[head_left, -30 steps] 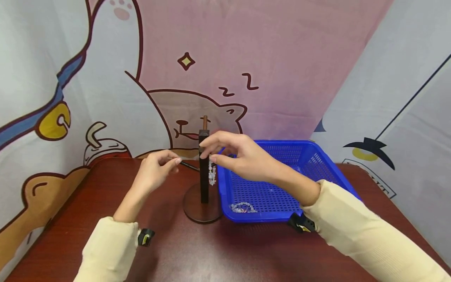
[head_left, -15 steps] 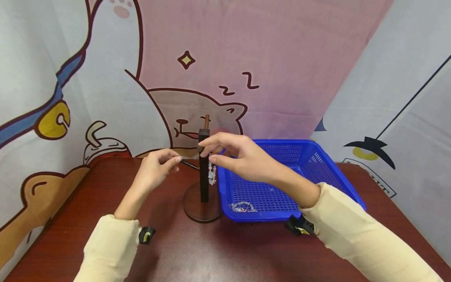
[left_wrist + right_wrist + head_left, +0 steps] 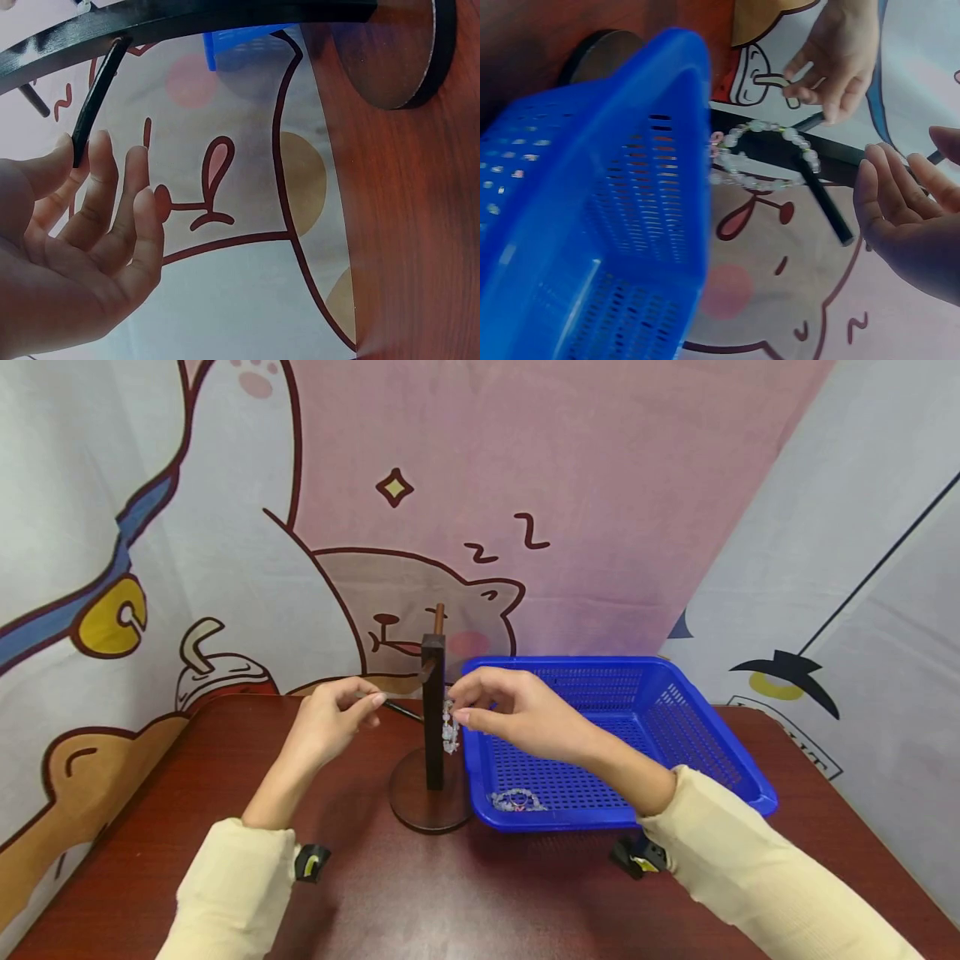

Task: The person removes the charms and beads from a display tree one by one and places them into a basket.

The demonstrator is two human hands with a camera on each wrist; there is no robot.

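Note:
A dark wooden stand (image 3: 434,727) with a round base and side pegs stands upright on the table. On its left, my left hand (image 3: 330,718) pinches the end of a dark peg (image 3: 97,101) between thumb and finger. A bracelet of clear and whitish beads (image 3: 789,133) hangs round another peg (image 3: 826,202) on the stand's right side. My right hand (image 3: 525,714) is beside that peg, fingers loosely bent; the right wrist view shows it apart from the bracelet (image 3: 450,739), holding nothing. A second beaded bracelet (image 3: 517,800) lies in the blue basket's near left corner.
The blue plastic basket (image 3: 585,819) with perforated walls stands just right of the stand, under my right forearm. A reddish-brown table (image 3: 420,902) carries everything. A cartoon-printed cloth (image 3: 600,510) hangs behind.
My right hand has come off the stand's post, moving slightly right and down. The left hand stays on its peg, and the bracelet still hangs from the stand.

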